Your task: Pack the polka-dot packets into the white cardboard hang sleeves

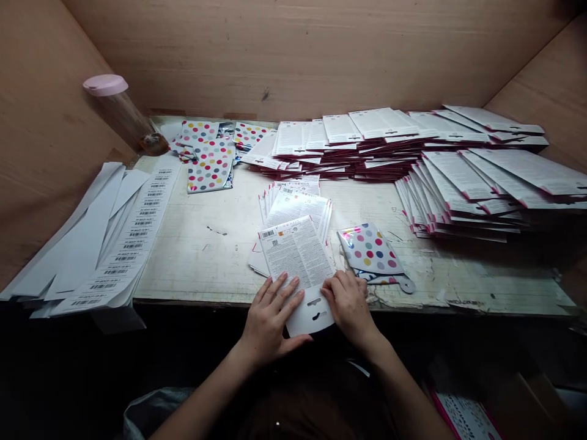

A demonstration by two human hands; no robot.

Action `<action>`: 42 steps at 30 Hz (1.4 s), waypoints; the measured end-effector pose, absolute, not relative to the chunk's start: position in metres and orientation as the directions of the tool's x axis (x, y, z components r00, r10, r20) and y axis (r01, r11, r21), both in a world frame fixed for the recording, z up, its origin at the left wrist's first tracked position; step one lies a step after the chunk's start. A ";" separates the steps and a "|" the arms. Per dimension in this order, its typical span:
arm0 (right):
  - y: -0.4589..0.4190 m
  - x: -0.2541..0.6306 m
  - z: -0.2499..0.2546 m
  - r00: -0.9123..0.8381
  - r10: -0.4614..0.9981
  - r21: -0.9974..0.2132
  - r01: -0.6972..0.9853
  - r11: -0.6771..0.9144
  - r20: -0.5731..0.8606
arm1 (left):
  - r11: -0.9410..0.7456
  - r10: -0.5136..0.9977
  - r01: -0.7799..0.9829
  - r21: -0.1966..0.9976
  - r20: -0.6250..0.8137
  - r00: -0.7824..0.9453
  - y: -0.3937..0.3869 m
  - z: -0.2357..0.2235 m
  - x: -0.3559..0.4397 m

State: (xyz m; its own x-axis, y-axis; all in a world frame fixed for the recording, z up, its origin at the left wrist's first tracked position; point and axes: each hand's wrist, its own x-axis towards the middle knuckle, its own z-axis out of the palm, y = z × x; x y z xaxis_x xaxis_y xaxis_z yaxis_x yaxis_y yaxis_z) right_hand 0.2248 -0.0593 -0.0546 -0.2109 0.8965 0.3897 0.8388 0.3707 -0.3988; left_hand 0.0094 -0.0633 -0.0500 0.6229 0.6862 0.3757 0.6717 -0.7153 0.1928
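Observation:
A white printed packaging card (pixel 298 256) with a hanger-slot tab lies face down at the table's front edge, on top of a small fanned pile of like cards (pixel 293 205). My left hand (pixel 270 318) rests flat on its lower left part, fingers spread. My right hand (pixel 351 305) has its fingers curled on the card's lower right edge. A polka-dot item (pixel 371 250) lies just right of the card, beside my right hand.
Big stacks of white cards with pink edges (pixel 458 177) fill the back and right. More polka-dot items (pixel 208 159) lie at the back left by a pink-lidded bottle (pixel 123 113). Barcode label strips (pixel 114 244) lie left. Wooden walls (pixel 302 55) enclose the table (pixel 197 244).

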 end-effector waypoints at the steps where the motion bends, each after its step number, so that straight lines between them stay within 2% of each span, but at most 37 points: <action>1: -0.064 0.224 -0.054 -0.231 0.887 -0.389 0.834 0.392 0.399 | -0.717 0.685 0.671 0.189 0.369 0.628 -0.063 -0.050 0.009; 7: -0.117 0.227 -0.040 -0.425 0.839 -0.440 0.716 0.541 0.340 | -0.738 0.666 0.654 0.164 0.330 0.669 -0.063 -0.050 0.006; 12: -0.095 0.237 -0.036 -0.271 0.878 -0.497 0.741 0.452 0.394 | -0.742 0.660 0.646 0.180 0.359 0.659 -0.063 -0.052 0.004; 17: -0.055 0.237 -0.045 -0.229 0.910 -0.586 0.704 0.401 0.346 | -0.731 0.673 0.658 0.181 0.352 0.650 -0.064 -0.050 0.005; 19: -0.051 0.235 -0.049 -0.236 0.906 -0.569 0.715 0.406 0.350 | -0.729 0.674 0.660 0.180 0.357 0.647 -0.064 -0.050 0.006; 23: -0.056 0.233 -0.055 -0.328 0.873 -0.396 0.793 0.462 0.360 | -0.724 0.680 0.663 0.192 0.362 0.637 -0.064 -0.049 0.007; 25: -0.063 0.234 -0.057 -0.360 0.853 -0.355 0.794 0.493 0.378 | -0.721 0.684 0.663 0.202 0.361 0.634 -0.063 -0.050 0.007; 29: -0.074 0.238 -0.057 -0.259 0.862 -0.459 0.760 0.460 0.435 | -0.723 0.684 0.659 0.210 0.356 0.637 -0.064 -0.051 0.007; 35: -0.063 0.237 -0.054 -0.226 0.896 -0.527 0.743 0.412 0.382 | -0.715 0.692 0.667 0.212 0.357 0.628 -0.064 -0.051 0.007; 38: -0.060 0.233 -0.054 -0.203 0.889 -0.516 0.752 0.410 0.411 | -0.713 0.693 0.667 0.216 0.356 0.626 -0.064 -0.051 0.007; 42: -0.057 0.230 -0.056 -0.259 0.864 -0.399 0.805 0.440 0.431 | -0.708 0.699 0.668 0.229 0.368 0.613 -0.064 -0.052 0.009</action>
State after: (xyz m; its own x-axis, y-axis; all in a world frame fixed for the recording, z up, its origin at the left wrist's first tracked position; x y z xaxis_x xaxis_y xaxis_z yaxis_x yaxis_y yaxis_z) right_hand 0.2296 -0.0573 -0.0556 -0.2590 0.8645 0.4308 0.8047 0.4398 -0.3988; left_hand 0.0085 -0.0641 -0.0516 0.6133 0.6987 0.3684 0.6684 -0.7076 0.2293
